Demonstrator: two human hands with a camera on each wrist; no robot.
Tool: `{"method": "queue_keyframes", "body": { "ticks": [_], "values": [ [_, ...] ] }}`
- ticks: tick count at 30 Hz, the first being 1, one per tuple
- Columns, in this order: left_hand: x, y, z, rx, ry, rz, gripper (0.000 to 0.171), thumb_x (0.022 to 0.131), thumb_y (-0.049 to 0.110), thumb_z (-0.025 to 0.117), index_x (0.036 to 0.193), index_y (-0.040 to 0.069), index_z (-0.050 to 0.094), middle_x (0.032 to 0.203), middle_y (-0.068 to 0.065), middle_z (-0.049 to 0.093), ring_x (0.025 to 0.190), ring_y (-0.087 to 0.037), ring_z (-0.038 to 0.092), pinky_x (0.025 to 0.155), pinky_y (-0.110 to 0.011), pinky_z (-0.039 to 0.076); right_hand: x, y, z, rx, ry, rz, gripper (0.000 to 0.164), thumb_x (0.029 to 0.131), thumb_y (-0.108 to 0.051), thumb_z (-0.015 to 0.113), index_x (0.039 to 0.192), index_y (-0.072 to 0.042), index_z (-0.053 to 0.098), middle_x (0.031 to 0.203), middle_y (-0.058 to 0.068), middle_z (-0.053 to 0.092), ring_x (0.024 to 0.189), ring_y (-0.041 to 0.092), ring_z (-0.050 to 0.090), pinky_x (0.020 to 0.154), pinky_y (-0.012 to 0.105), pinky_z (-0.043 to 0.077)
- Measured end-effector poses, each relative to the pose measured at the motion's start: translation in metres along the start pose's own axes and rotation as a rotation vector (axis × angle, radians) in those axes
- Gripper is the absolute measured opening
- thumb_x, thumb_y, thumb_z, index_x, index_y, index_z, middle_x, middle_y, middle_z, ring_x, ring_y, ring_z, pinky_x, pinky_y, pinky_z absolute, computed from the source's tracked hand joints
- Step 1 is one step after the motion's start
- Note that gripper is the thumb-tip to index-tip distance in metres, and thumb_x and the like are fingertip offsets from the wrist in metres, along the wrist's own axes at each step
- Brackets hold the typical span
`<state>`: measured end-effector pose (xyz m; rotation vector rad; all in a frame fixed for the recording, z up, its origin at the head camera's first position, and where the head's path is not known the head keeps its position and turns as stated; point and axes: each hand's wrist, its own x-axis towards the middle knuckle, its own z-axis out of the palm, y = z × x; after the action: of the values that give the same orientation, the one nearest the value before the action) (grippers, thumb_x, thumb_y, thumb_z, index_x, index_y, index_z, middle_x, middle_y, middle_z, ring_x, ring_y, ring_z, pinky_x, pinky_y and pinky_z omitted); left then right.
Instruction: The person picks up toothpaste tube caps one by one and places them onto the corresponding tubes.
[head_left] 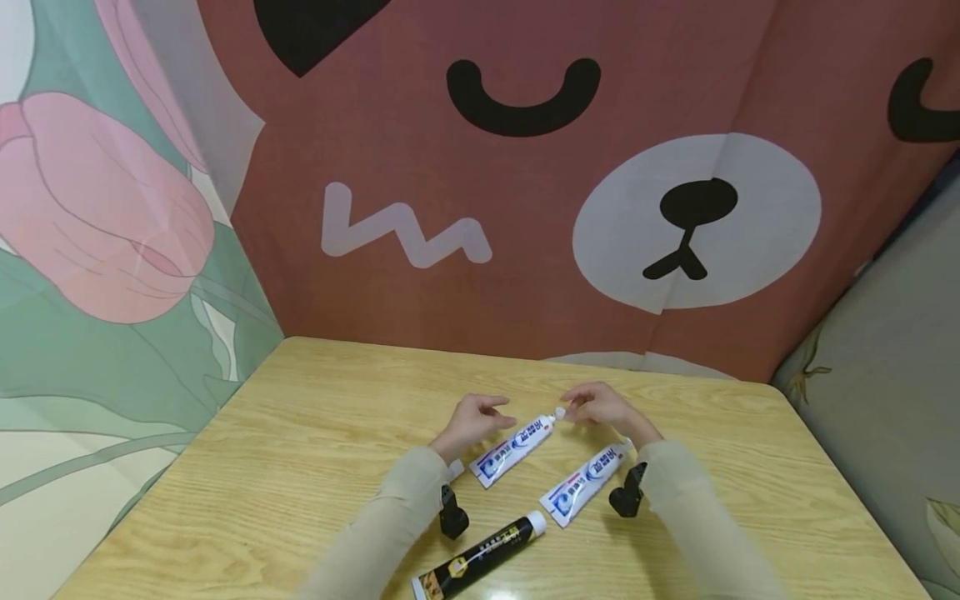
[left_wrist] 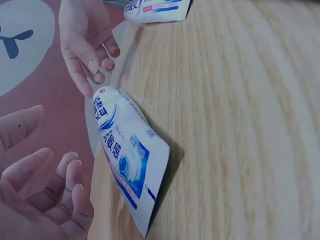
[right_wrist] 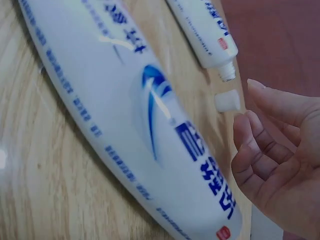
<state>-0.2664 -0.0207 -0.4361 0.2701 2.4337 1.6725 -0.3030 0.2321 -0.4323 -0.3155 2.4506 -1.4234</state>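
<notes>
A white and blue toothpaste tube (head_left: 512, 450) lies on the table between the hands, its threaded nozzle (right_wrist: 227, 73) bare. Its small white cap (right_wrist: 227, 101) sits just beyond the nozzle, apart from it. Beside that cap is my right hand (head_left: 597, 405), fingers loosely bent and thumb apart; whether a fingertip touches the cap is hard to tell. To the tube's left, my left hand (head_left: 477, 423) hovers with relaxed fingers and holds nothing, as the left wrist view also shows. Below the right wrist lies a second similar tube (head_left: 585, 485), large in the right wrist view.
A black tube (head_left: 483, 557) with a white cap lies at the near side of the wooden table (head_left: 300, 467). A dark camera is strapped at each wrist. Printed cloth (head_left: 420, 308) with a bear face hangs behind the table's far edge.
</notes>
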Motion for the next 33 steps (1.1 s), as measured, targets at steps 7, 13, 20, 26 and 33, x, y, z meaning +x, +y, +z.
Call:
{"method": "queue_keyframes", "body": {
  "ticks": [7, 13, 20, 26, 33],
  "values": [
    [0.005, -0.003, 0.007, 0.009, -0.012, -0.048, 0.050, 0.077, 0.018, 0.073, 0.123, 0.006, 0.057, 0.079, -0.002, 0.062, 0.071, -0.020, 0.057, 0.060, -0.031, 0.048, 0.002, 0.006, 0.002, -0.013, 0.024, 0.007, 0.039, 0.077, 0.003, 0.065, 0.114, 0.012, 0.055, 0.077, 0.011, 0.056, 0.055, 0.015, 0.044, 0.051, 0.027, 0.038],
    [0.009, -0.011, 0.018, 0.011, 0.001, -0.094, 0.049, 0.074, 0.017, 0.076, 0.119, 0.006, 0.060, 0.093, -0.006, 0.063, 0.076, -0.015, 0.054, 0.065, -0.028, 0.046, 0.006, 0.013, 0.007, -0.026, 0.041, 0.030, 0.040, 0.076, 0.003, 0.067, 0.113, 0.010, 0.056, 0.069, 0.003, 0.055, 0.052, 0.010, 0.041, 0.048, 0.023, 0.035],
    [0.012, -0.013, 0.025, 0.068, 0.005, -0.090, 0.046, 0.069, 0.016, 0.079, 0.112, 0.008, 0.066, 0.096, -0.007, 0.065, 0.070, -0.012, 0.057, 0.061, -0.027, 0.047, 0.012, 0.015, 0.011, -0.042, 0.062, 0.072, 0.038, 0.075, 0.000, 0.069, 0.111, 0.006, 0.060, 0.061, -0.001, 0.050, 0.049, 0.010, 0.038, 0.046, 0.023, 0.032],
    [0.012, -0.014, 0.025, 0.155, 0.001, -0.073, 0.041, 0.067, 0.017, 0.080, 0.105, 0.007, 0.069, 0.100, -0.006, 0.067, 0.071, -0.013, 0.061, 0.062, -0.026, 0.049, 0.016, 0.014, 0.015, -0.048, 0.076, 0.126, 0.036, 0.075, -0.002, 0.071, 0.109, 0.003, 0.062, 0.061, -0.002, 0.048, 0.049, 0.010, 0.039, 0.047, 0.023, 0.033],
    [0.010, -0.013, 0.028, 0.259, 0.009, -0.048, 0.034, 0.064, 0.016, 0.082, 0.094, 0.003, 0.071, 0.089, -0.008, 0.069, 0.070, -0.014, 0.063, 0.061, -0.026, 0.050, 0.019, 0.012, 0.016, -0.064, 0.078, 0.116, 0.034, 0.074, -0.001, 0.070, 0.107, 0.003, 0.063, 0.063, -0.002, 0.048, 0.052, 0.011, 0.041, 0.049, 0.023, 0.035]
  ]
}}
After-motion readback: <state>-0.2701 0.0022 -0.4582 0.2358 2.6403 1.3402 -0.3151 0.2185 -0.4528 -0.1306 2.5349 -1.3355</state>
